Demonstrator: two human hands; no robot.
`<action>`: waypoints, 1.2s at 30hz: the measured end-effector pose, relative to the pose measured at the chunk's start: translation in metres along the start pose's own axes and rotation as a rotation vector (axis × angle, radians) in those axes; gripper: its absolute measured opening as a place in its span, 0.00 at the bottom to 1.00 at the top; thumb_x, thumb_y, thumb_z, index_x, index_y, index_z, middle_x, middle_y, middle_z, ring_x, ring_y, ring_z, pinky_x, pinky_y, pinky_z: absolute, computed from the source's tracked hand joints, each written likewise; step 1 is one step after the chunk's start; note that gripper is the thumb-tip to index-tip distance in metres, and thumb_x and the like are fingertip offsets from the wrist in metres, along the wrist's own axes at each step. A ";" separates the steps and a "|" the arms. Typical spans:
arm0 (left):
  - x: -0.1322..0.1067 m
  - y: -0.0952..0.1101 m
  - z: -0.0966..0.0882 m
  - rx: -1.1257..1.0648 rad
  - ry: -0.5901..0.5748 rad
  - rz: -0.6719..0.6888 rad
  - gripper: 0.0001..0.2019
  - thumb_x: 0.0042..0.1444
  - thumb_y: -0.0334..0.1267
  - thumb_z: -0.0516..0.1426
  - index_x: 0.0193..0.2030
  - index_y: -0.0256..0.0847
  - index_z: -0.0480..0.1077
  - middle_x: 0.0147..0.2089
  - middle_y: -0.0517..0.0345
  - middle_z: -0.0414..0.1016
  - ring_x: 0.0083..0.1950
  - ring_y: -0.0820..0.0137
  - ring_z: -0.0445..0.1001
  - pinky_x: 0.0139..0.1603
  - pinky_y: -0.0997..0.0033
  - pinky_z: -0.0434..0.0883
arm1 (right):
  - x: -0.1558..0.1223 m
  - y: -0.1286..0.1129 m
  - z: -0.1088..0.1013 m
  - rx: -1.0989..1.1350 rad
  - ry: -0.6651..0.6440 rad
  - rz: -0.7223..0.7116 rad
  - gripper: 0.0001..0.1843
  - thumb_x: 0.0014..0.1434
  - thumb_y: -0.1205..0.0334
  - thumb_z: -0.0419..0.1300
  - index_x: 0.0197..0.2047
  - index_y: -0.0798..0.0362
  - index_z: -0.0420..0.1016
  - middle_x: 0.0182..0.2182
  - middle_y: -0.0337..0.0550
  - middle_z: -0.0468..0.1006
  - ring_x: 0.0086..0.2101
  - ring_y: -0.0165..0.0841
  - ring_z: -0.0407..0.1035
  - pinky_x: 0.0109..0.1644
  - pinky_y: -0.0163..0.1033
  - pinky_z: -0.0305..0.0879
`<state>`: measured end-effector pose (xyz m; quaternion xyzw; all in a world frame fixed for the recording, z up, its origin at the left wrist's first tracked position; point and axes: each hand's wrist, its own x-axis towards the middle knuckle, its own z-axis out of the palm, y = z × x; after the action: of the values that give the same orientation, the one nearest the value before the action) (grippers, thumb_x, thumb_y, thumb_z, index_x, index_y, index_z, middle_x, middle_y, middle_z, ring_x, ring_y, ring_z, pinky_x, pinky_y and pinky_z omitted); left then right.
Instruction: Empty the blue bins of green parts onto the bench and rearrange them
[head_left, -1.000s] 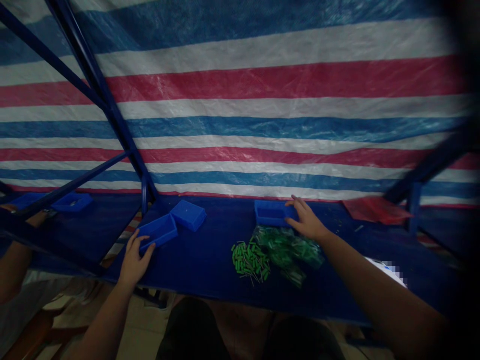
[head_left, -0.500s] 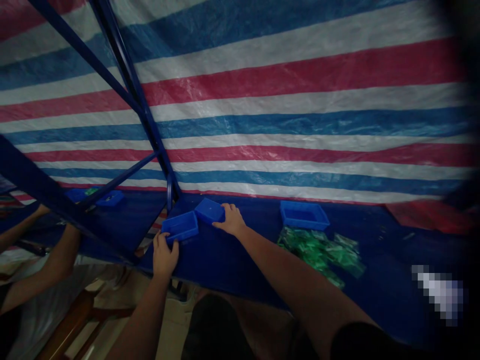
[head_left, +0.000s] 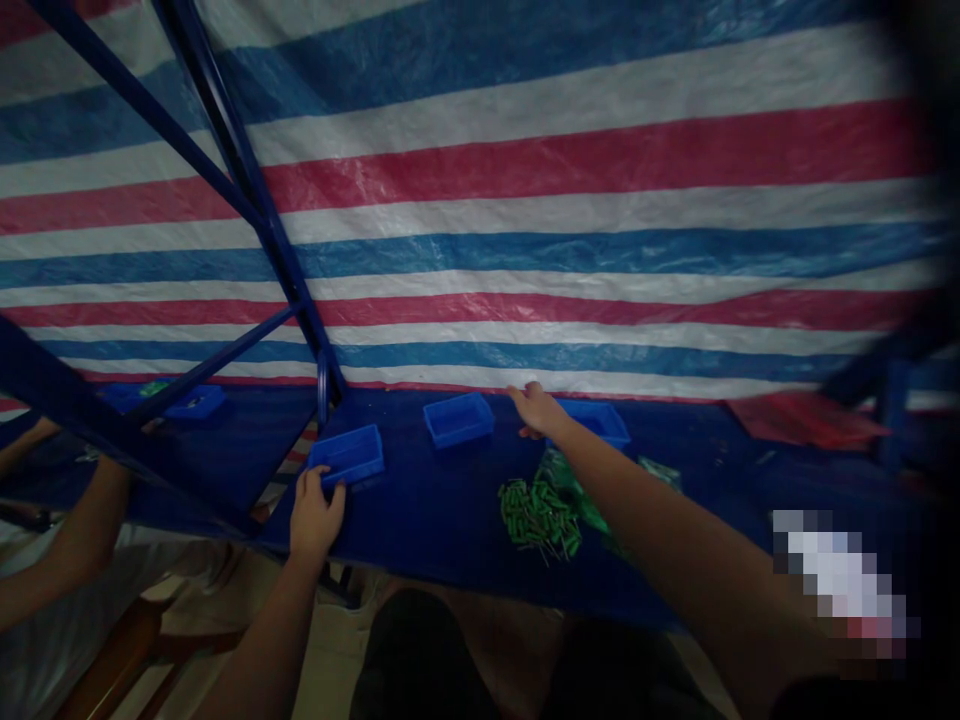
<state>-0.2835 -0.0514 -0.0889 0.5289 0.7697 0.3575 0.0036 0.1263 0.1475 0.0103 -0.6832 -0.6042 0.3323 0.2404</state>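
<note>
On table (head_left: 435, 500), front left: left hand (head_left: 315, 512) grasping left tray (head_left: 349, 455) by its near edge. Right hand (head_left: 534, 408) unclenched, holding nothing, between middle tray (head_left: 458, 418) and right tray (head_left: 606, 422); green parts (head_left: 538, 510) heaped nearer.

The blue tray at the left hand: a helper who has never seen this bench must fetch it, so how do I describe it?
Find the dark blue table against the striped tarp. Three blue trays sit along it; this tray is the leftmost, by the upright frame post, and the only one with the left hand on its near corner.
</note>
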 end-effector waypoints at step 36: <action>0.023 0.293 0.154 0.202 -0.589 0.630 0.28 0.68 0.61 0.43 0.57 0.44 0.70 0.79 0.50 0.40 0.61 0.52 0.73 0.61 0.53 0.69 | -0.016 0.119 -0.056 -0.583 0.160 -0.179 0.28 0.70 0.45 0.43 0.54 0.54 0.74 0.49 0.59 0.80 0.51 0.50 0.74 0.60 0.56 0.60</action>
<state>0.0034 0.1063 -0.0326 0.8146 0.5682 0.0981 0.0622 0.2466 0.1176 -0.0366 -0.6913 -0.7110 0.0678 0.1095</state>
